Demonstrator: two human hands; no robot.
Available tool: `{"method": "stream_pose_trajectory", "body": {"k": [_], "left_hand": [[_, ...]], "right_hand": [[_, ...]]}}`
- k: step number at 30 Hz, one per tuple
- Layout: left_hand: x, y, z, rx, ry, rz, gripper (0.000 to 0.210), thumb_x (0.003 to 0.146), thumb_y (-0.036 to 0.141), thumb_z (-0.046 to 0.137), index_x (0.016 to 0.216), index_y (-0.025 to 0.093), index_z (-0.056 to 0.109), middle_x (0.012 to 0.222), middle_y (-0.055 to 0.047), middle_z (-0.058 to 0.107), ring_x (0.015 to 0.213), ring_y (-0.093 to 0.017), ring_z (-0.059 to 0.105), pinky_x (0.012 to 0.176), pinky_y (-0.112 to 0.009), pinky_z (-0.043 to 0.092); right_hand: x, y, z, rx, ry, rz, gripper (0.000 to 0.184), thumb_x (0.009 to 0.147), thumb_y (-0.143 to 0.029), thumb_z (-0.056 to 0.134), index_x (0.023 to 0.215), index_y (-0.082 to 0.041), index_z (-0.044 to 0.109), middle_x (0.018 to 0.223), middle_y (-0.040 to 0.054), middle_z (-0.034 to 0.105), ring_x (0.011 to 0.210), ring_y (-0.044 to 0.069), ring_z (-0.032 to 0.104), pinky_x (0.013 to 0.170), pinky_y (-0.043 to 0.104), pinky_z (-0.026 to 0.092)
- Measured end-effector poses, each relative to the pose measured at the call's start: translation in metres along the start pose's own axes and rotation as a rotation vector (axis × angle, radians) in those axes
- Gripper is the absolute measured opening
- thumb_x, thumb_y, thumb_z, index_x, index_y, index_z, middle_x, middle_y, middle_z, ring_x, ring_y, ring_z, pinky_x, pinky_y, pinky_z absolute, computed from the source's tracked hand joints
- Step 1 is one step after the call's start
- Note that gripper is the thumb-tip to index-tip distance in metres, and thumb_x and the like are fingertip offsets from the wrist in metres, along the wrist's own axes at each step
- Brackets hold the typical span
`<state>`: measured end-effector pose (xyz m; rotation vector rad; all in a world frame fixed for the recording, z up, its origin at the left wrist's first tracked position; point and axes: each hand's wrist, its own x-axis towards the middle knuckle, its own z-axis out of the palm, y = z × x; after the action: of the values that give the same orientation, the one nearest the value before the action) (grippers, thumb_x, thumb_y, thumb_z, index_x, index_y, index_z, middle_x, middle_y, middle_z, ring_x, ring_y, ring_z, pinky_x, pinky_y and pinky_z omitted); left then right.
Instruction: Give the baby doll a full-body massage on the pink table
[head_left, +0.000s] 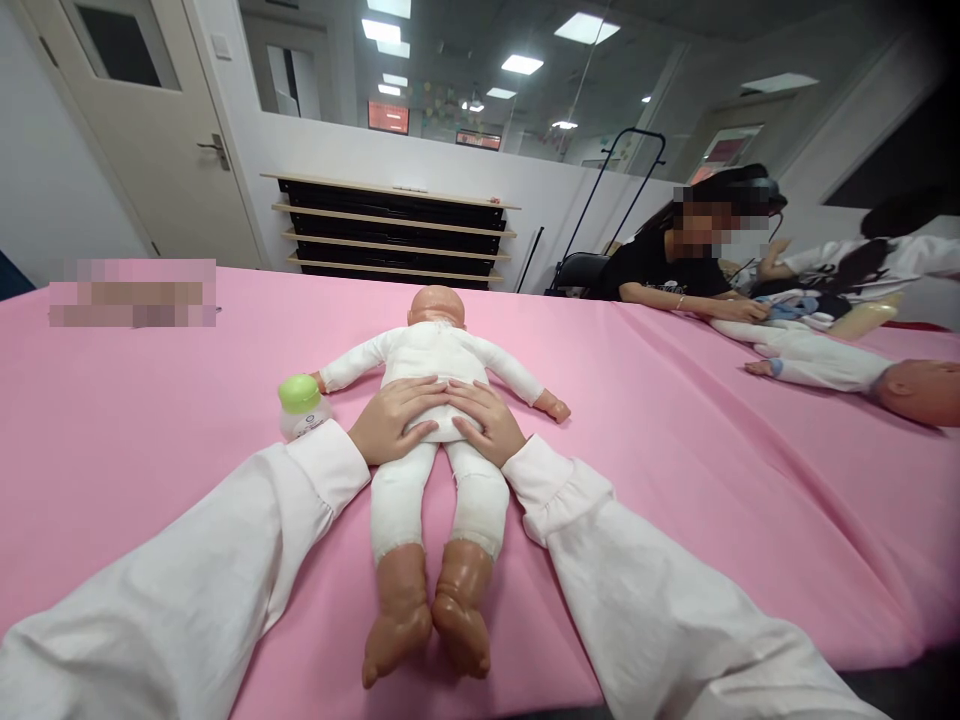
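Observation:
A baby doll (471, 495) with a white cloth body lies face down on a pink table cover (645, 500), its head away from me and its bare feet toward me. My left hand (397, 415) rests flat on the left side of the doll's lower back. On the right side, my right hand (484, 420) lies flat in the same way, with the fingertips of both hands close together at the middle. Both hands have their fingers stretched out and hold nothing. A jar with a green lid (300, 395) stands beside my left wrist, partly hidden by the sleeve.
A second doll (832, 360) lies at the right, where a person in black (660, 260) leans over the table with a hand near it. Another person in white (885, 255) is beyond. A low shelf rack (397, 230) stands against the back wall. A blurred patch covers something at far left.

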<state>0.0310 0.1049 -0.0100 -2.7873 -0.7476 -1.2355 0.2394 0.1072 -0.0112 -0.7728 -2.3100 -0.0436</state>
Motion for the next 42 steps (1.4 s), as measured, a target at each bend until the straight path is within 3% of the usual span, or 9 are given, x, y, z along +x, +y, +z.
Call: {"method": "stream_pose_trajectory", "body": {"k": [5,10,16,22,26,30,34,38,42], "left_hand": [[0.001,-0.001,0.004,0.079,-0.103,-0.243,0.039,0.090,0.036,0.036,0.125,0.024,0.049,0.134,-0.003,0.047,0.135,-0.026,0.023,0.106,-0.053,0.021],[0.001,-0.001,0.008,0.135,0.054,-0.372,0.043,0.087,0.036,0.040,0.125,0.017,0.047,0.135,-0.008,0.045,0.134,-0.028,0.024,0.105,-0.051,0.023],[0.000,0.002,0.005,0.189,0.211,-0.203,0.019,0.084,0.025,0.047,0.096,0.018,0.061,0.103,-0.006,0.067,0.102,-0.021,0.058,0.090,-0.040,0.041],[0.002,0.004,0.004,0.096,0.200,-0.003,0.018,0.084,0.018,0.047,0.093,0.019,0.063,0.095,-0.005,0.069,0.093,-0.015,0.062,0.083,-0.032,0.048],[0.001,0.001,0.004,0.064,0.090,-0.046,0.029,0.087,0.022,0.042,0.109,0.020,0.059,0.114,-0.006,0.063,0.113,-0.017,0.054,0.096,-0.038,0.042],[0.000,-0.002,0.006,0.075,-0.030,-0.227,0.038,0.090,0.030,0.035,0.123,0.021,0.051,0.131,-0.006,0.050,0.131,-0.022,0.033,0.105,-0.049,0.027],[0.000,-0.007,0.011,0.031,0.017,-0.418,0.042,0.091,0.036,0.033,0.128,0.023,0.045,0.141,-0.005,0.037,0.135,-0.023,0.022,0.108,-0.051,0.020],[-0.001,-0.009,0.011,0.036,0.158,-0.493,0.040,0.089,0.035,0.036,0.124,0.020,0.049,0.136,-0.008,0.044,0.130,-0.022,0.033,0.105,-0.046,0.029],[0.000,-0.002,0.006,0.138,0.220,-0.330,0.027,0.087,0.025,0.041,0.102,0.019,0.061,0.108,-0.006,0.065,0.109,-0.020,0.055,0.096,-0.044,0.039]], "right_hand": [[0.001,0.001,0.003,0.010,-0.047,0.199,0.043,0.092,-0.039,0.029,0.126,-0.022,0.047,0.138,0.0065,0.040,0.130,0.020,0.034,0.106,0.048,0.028],[0.000,0.002,0.007,-0.111,0.051,0.329,0.047,0.090,-0.044,0.034,0.126,-0.018,0.047,0.136,0.0099,0.042,0.128,0.023,0.037,0.102,0.046,0.034],[0.000,-0.006,0.002,-0.219,0.214,0.114,0.029,0.087,-0.037,0.043,0.097,-0.018,0.063,0.102,0.0084,0.066,0.095,0.021,0.060,0.084,0.040,0.046],[0.003,-0.009,-0.002,-0.063,0.086,-0.093,0.023,0.089,-0.029,0.042,0.094,-0.020,0.063,0.101,0.0058,0.067,0.098,0.016,0.060,0.085,0.035,0.049],[0.003,-0.005,0.000,-0.061,0.030,-0.054,0.030,0.090,-0.030,0.038,0.108,-0.019,0.059,0.113,0.0071,0.063,0.110,0.017,0.055,0.096,0.040,0.043],[0.003,-0.003,0.002,-0.089,-0.017,0.103,0.039,0.091,-0.032,0.032,0.122,-0.020,0.052,0.132,0.0084,0.047,0.125,0.020,0.042,0.102,0.045,0.036],[0.001,-0.001,0.007,-0.092,0.027,0.282,0.045,0.090,-0.037,0.035,0.129,-0.018,0.045,0.137,0.0101,0.041,0.129,0.022,0.037,0.104,0.045,0.034],[-0.002,-0.002,0.008,-0.127,0.161,0.321,0.049,0.086,-0.042,0.042,0.125,-0.013,0.047,0.130,0.0137,0.049,0.122,0.026,0.045,0.099,0.046,0.040],[0.000,-0.008,0.004,-0.119,0.212,0.106,0.027,0.087,-0.033,0.042,0.098,-0.019,0.062,0.103,0.0084,0.066,0.098,0.021,0.060,0.087,0.041,0.047]]}}
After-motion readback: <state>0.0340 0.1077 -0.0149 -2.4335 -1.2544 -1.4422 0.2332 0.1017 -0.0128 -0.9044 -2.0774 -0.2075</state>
